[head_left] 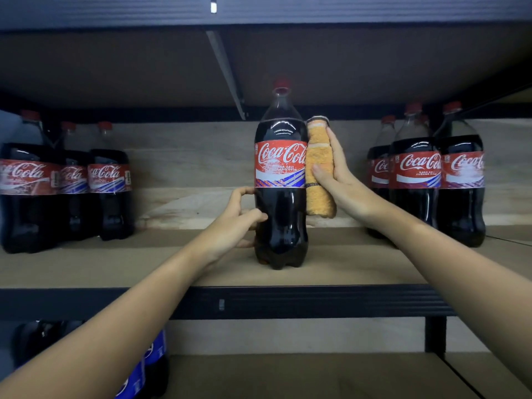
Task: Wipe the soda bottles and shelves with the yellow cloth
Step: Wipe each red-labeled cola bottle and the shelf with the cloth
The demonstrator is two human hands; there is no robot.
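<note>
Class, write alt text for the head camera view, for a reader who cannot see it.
A person's left hand steadies an upright Coca-Cola bottle on a shelf while the right hand presses a folded yellow cloth against its side. More cola bottles stand at left and right.

On the shelf before me one bottle stands upright at centre, my left hand at its left, cloth against its right, bottle groups far left and right.

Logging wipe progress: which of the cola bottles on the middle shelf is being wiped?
The lone red-labelled dark cola bottle at centre: the left hand grips it, the right hand presses the folded yellow cloth against it.
</note>
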